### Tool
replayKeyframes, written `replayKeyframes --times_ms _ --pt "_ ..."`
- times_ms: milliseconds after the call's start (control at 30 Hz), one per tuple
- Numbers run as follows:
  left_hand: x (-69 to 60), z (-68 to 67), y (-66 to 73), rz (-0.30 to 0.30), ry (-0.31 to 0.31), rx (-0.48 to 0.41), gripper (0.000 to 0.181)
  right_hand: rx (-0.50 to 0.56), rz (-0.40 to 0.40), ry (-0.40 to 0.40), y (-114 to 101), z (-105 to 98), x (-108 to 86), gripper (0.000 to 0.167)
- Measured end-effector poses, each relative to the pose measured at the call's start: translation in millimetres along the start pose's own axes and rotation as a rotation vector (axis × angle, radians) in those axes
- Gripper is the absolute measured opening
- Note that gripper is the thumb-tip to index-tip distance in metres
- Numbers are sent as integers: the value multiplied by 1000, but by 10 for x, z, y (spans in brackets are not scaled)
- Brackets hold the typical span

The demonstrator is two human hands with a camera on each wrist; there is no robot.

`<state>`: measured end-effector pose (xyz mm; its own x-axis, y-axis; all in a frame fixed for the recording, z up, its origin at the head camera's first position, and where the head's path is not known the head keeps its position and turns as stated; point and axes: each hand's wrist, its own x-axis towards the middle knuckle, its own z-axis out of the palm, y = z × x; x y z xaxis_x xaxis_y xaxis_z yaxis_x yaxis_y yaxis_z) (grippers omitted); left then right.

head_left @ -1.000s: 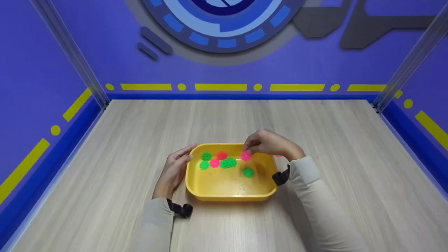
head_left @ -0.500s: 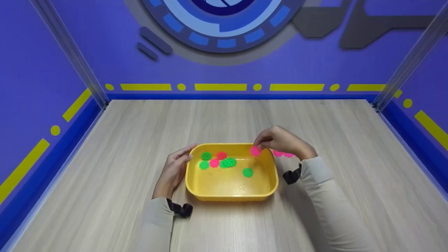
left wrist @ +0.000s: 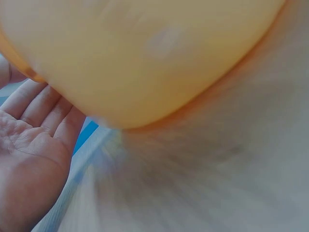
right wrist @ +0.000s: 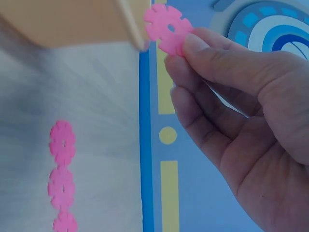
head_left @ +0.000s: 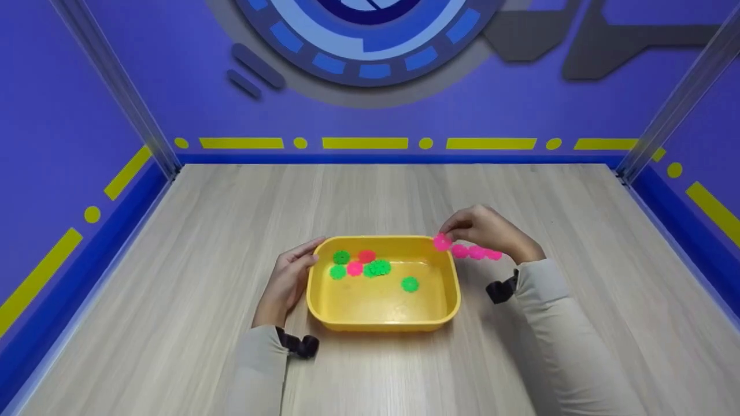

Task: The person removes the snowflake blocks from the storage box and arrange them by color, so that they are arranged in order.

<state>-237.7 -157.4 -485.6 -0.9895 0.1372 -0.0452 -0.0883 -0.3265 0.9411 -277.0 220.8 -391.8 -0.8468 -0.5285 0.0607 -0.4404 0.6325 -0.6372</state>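
My right hand (head_left: 492, 231) pinches a pink notched interlocking disc (head_left: 442, 242) between thumb and fingers, just above the right back corner of the yellow plastic basin (head_left: 381, 327). The disc's centre hole and slots show clearly in the right wrist view. My left hand (head_left: 286, 281) holds the basin's left side, thumb at the rim and fingers along the outer wall. Inside the basin lie several green discs (head_left: 410, 284), some bunched together, plus a pink disc (head_left: 354, 268) and a red-pink disc (head_left: 366, 256). Right of the basin, a row of pink discs (head_left: 477, 252) lies on the table, partly behind my right hand.
The wood-grain table (head_left: 260, 202) extends around the basin on every side. Blue printed panels (head_left: 370, 124) with yellow dashes enclose it at the back, left and right, with metal posts (head_left: 676, 92) at the corners.
My right hand has carried the pink disc rightward and up, from inside the basin to its right back corner. More of the pink row shows now. My left hand and the basin stay put.
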Motion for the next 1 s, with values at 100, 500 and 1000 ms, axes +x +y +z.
replayKeyframes --times_ms 100,500,1000 --pt "3 1 4 0 3 2 48 1 15 23 55 -28 -29 14" --pt "6 -2 6 -5 8 12 47 7 117 76 285 -105 -152 12" --pt "9 6 7 -19 20 15 47 -69 197 124 595 -138 -333 15"
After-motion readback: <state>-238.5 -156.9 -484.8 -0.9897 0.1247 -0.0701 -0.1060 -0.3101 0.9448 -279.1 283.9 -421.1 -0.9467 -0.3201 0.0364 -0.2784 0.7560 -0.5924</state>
